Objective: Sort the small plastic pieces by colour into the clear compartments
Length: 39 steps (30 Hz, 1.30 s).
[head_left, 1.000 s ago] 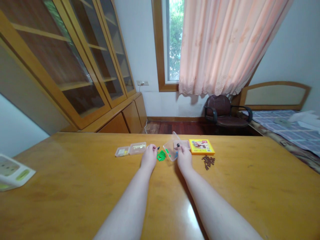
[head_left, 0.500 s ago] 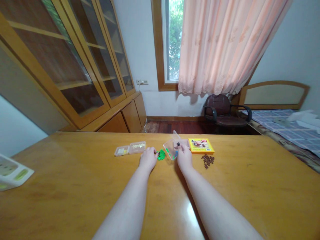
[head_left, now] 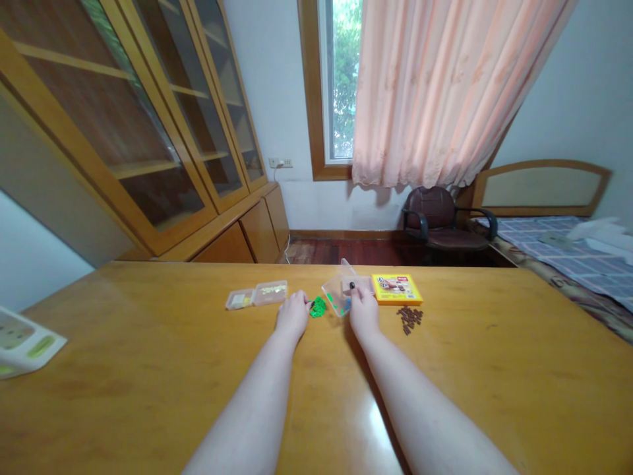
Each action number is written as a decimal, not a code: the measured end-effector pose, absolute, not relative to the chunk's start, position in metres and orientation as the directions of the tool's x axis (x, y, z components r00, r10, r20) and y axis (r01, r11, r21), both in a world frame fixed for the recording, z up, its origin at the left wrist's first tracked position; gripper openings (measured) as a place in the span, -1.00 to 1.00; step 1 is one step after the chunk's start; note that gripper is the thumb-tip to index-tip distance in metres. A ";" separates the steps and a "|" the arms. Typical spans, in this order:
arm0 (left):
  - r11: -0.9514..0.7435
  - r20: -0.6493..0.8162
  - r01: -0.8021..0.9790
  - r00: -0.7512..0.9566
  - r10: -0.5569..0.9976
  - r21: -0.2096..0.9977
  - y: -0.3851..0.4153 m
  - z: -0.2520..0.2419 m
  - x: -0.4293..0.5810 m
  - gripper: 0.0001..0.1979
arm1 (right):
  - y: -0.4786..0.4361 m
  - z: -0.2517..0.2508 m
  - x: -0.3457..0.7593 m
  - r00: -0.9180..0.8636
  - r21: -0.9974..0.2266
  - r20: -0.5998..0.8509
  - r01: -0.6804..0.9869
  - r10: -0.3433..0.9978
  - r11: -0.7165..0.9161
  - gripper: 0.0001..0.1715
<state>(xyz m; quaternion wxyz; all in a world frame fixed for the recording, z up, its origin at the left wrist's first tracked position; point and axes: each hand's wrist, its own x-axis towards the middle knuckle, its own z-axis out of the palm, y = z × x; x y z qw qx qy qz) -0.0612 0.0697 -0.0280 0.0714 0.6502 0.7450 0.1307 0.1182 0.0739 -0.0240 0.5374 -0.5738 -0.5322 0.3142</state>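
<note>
My right hand grips a clear plastic box by its near right side, thumb on top, and holds it tilted. A few green pieces and a small blue patch show in the box, whose lid stands up at the back. Left of it, a pile of small bright green pieces lies on the table. My left hand rests at the pile's left edge, its fingers curled together and the thumb by the pieces. Whatever those fingers may hold is hidden.
Beyond my left hand lies an opened clear case with pale yellow pieces. A yellow box with a printed picture sits right of my right hand, and brown pieces are heaped before it. A white power strip is at far left.
The view has shifted very slightly. Both hands, the tilted box and the green pile look almost the same as before.
</note>
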 end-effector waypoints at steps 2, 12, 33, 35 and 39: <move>0.133 0.054 0.936 -0.159 0.986 0.327 0.070 -0.027 -0.062 -0.90 | 0.075 -0.026 0.118 0.230 -0.951 0.216 0.269 0.949 0.152 -0.63; -0.158 0.297 0.749 -0.054 0.953 0.643 0.065 -0.015 -0.053 -0.79 | 0.077 -0.032 0.114 0.148 -0.943 0.237 0.275 0.960 0.190 -0.64; 0.092 0.051 0.953 -0.111 0.992 0.289 0.067 -0.023 -0.056 -0.83 | 0.075 -0.025 0.118 0.236 -0.960 0.212 0.232 0.948 0.157 -0.66; 0.084 0.104 0.935 -0.126 0.987 0.344 0.068 -0.022 -0.057 -0.84 | 0.076 -0.028 0.118 0.225 -0.956 0.219 0.245 0.950 0.162 -0.68; -0.048 0.308 0.873 -0.119 0.944 0.485 0.065 -0.018 -0.056 -0.84 | 0.077 -0.032 0.117 0.194 -0.949 0.213 0.273 0.957 0.156 -0.68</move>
